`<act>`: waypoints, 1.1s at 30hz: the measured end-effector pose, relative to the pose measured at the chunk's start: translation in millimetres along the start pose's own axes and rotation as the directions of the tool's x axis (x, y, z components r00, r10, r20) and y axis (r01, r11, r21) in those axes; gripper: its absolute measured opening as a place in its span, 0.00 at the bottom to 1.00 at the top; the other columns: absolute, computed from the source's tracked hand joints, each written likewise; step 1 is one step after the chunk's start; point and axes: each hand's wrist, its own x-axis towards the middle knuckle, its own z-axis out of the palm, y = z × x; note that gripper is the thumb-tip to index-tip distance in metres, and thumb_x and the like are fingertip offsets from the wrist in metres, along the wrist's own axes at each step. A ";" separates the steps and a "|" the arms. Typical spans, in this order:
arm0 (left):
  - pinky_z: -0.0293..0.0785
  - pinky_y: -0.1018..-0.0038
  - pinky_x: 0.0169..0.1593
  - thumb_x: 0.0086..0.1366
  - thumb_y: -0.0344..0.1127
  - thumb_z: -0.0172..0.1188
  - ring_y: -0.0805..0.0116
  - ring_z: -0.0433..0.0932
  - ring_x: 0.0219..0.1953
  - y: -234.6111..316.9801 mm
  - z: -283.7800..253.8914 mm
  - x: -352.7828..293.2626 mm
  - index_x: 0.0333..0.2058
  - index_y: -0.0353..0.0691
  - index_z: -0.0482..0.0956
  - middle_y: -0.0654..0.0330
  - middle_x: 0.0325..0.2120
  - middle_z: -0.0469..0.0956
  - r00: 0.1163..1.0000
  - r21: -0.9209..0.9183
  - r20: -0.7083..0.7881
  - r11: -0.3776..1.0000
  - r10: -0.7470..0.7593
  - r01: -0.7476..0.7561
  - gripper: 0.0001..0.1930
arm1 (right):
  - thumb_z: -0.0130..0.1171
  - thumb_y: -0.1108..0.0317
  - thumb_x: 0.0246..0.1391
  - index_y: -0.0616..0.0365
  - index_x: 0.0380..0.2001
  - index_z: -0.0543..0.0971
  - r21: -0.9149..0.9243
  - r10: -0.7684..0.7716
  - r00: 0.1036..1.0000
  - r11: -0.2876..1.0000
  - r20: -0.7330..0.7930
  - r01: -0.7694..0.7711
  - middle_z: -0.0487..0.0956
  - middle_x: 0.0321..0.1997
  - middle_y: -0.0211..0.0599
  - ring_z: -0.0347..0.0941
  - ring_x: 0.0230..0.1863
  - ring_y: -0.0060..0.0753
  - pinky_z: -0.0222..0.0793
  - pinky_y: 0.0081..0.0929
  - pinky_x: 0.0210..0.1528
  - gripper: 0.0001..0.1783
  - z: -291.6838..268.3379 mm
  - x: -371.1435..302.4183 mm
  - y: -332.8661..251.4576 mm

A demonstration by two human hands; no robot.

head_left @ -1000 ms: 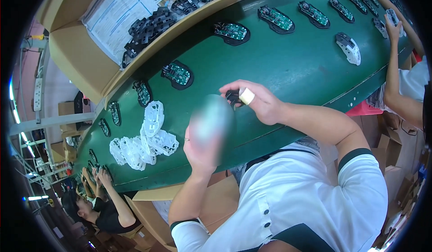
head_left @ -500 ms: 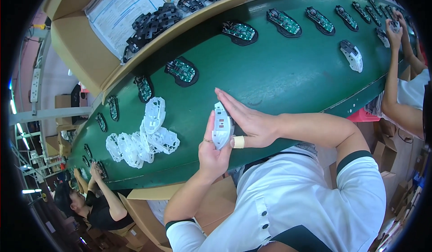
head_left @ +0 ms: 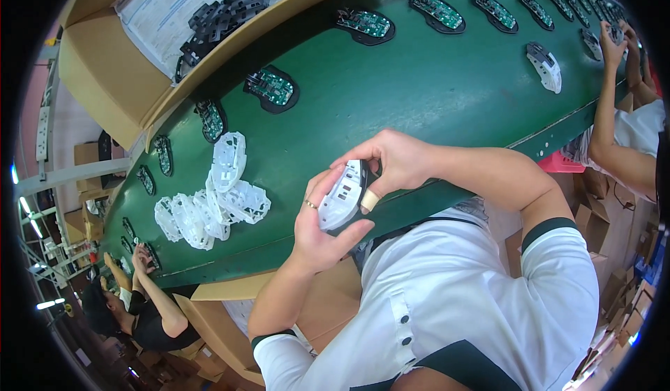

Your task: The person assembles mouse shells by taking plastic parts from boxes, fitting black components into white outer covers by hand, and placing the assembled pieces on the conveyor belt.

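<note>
Between my two hands, above the near edge of the green belt, is a computer mouse [head_left: 342, 197] with a white shell and a dark base. My left hand [head_left: 317, 227] grips it from the left, fingers along the white side and thumb low. From the right, my right hand [head_left: 396, 164] curls over its dark side, the taped thumb against the lower end. To the left lies a heap of white translucent mouse shells [head_left: 209, 213]. Beyond it rests a mouse base with a green circuit board [head_left: 273, 89].
More circuit-board bases [head_left: 436, 11] are spaced along the green belt [head_left: 419, 98]. A white-and-black mouse [head_left: 544, 68] lies at right. A cardboard box [head_left: 105, 77] with black parts [head_left: 223, 18] stands at far left. Co-workers' hands [head_left: 614, 46] are at the right, others [head_left: 143, 258] at the lower left.
My hands have gone from flat palms pressing the mouse to curled fingers holding it. The mouse is turned, showing more of its dark side. The view has shifted slightly.
</note>
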 end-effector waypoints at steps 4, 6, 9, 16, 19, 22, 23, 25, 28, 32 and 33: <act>0.68 0.64 0.65 0.55 0.26 0.74 0.57 0.73 0.62 1.4 -1.3 -2.5 0.67 0.30 0.66 0.46 0.60 0.70 0.998 0.027 -0.047 0.999 -0.033 0.034 0.41 | 0.81 0.73 0.42 0.61 0.63 0.76 -0.162 0.010 0.997 0.987 -0.079 -0.023 0.85 0.51 0.33 0.79 0.43 0.19 0.78 0.24 0.49 0.42 11.6 -0.1 -7.5; 0.71 0.65 0.62 0.56 0.26 0.73 0.58 0.75 0.59 -2.4 -1.8 -2.7 0.65 0.29 0.68 0.47 0.59 0.71 0.998 0.075 -0.057 0.997 -0.009 0.013 0.38 | 0.81 0.71 0.44 0.60 0.62 0.77 -0.166 -0.021 0.994 0.986 -0.104 0.003 0.85 0.49 0.32 0.79 0.43 0.19 0.78 0.24 0.47 0.40 16.3 1.0 2.6; 0.73 0.65 0.58 0.57 0.25 0.70 0.60 0.77 0.52 -18.4 -11.3 5.5 0.57 0.30 0.74 0.49 0.55 0.74 0.940 0.119 -0.334 0.992 0.068 -0.029 0.28 | 0.79 0.68 0.46 0.59 0.60 0.78 -0.277 -0.133 0.967 0.958 -0.217 0.070 0.85 0.45 0.34 0.80 0.42 0.22 0.77 0.26 0.45 0.36 21.6 4.2 4.0; 0.71 0.56 0.59 0.57 0.28 0.65 0.45 0.77 0.48 -5.6 -13.1 13.0 0.56 0.30 0.78 0.45 0.46 0.80 0.915 0.667 -0.060 0.698 0.399 -0.261 0.26 | 0.75 0.66 0.45 0.59 0.59 0.77 -0.662 -0.626 0.779 0.579 0.014 0.477 0.81 0.39 0.43 0.74 0.35 0.48 0.72 0.43 0.39 0.35 22.8 13.5 23.1; 0.71 0.61 0.46 0.62 0.33 0.64 0.51 0.76 0.37 -19.1 -18.9 20.0 0.50 0.31 0.81 0.49 0.36 0.81 0.908 0.626 -0.094 0.734 0.408 -0.265 0.19 | 0.75 0.68 0.47 0.57 0.55 0.78 -0.584 -0.493 0.867 0.724 -0.067 0.367 0.82 0.40 0.41 0.78 0.38 0.40 0.75 0.34 0.41 0.30 20.3 10.5 8.1; 0.68 0.64 0.39 0.65 0.35 0.63 0.56 0.72 0.31 -30.3 -20.7 13.2 0.40 0.33 0.81 0.54 0.29 0.79 0.908 0.576 -0.164 0.785 0.384 -0.228 0.11 | 0.75 0.66 0.50 0.59 0.49 0.79 -0.521 -0.431 0.894 0.795 -0.123 0.312 0.82 0.41 0.41 0.81 0.43 0.41 0.77 0.36 0.44 0.24 22.7 14.7 18.0; 0.66 0.66 0.35 0.66 0.37 0.62 0.57 0.70 0.28 -32.9 -21.4 11.5 0.34 0.34 0.81 0.56 0.25 0.77 0.909 0.550 -0.205 0.811 0.363 -0.200 0.10 | 0.75 0.66 0.50 0.59 0.49 0.79 -0.516 -0.428 0.896 0.798 -0.122 0.311 0.82 0.41 0.41 0.81 0.43 0.41 0.77 0.36 0.44 0.24 22.3 16.8 19.1; 0.64 0.66 0.34 0.67 0.37 0.63 0.59 0.68 0.27 -38.2 -20.3 9.4 0.31 0.35 0.78 0.57 0.24 0.75 0.897 0.530 -0.220 0.819 0.384 -0.221 0.11 | 0.73 0.64 0.52 0.59 0.48 0.79 -0.583 -0.368 0.930 0.749 0.027 0.314 0.83 0.42 0.43 0.81 0.44 0.46 0.77 0.39 0.46 0.22 25.2 15.1 20.3; 0.63 0.67 0.32 0.68 0.38 0.63 0.61 0.66 0.26 -41.1 -22.0 7.2 0.29 0.36 0.77 0.58 0.21 0.72 0.884 0.492 -0.253 0.839 0.393 -0.232 0.12 | 0.67 0.59 0.58 0.58 0.44 0.78 -0.603 -0.488 0.873 0.689 0.022 0.401 0.82 0.35 0.44 0.80 0.40 0.51 0.75 0.43 0.41 0.17 32.9 18.1 28.3; 0.62 0.68 0.31 0.69 0.38 0.63 0.62 0.66 0.25 -44.9 -20.9 6.9 0.28 0.36 0.76 0.59 0.20 0.71 0.862 0.448 -0.319 0.864 0.393 -0.229 0.13 | 0.64 0.60 0.60 0.58 0.40 0.78 -0.612 -0.428 0.904 0.717 -0.008 0.334 0.82 0.30 0.46 0.79 0.34 0.54 0.74 0.46 0.35 0.14 41.0 17.2 27.0; 0.62 0.68 0.31 0.69 0.38 0.63 0.62 0.66 0.25 -47.1 -24.1 5.0 0.28 0.36 0.76 0.59 0.20 0.71 0.863 0.449 -0.320 0.865 0.390 -0.225 0.13 | 0.64 0.59 0.60 0.59 0.39 0.78 -0.633 -0.419 0.908 0.711 -0.031 0.306 0.81 0.28 0.46 0.79 0.30 0.55 0.73 0.46 0.32 0.14 43.1 17.4 24.4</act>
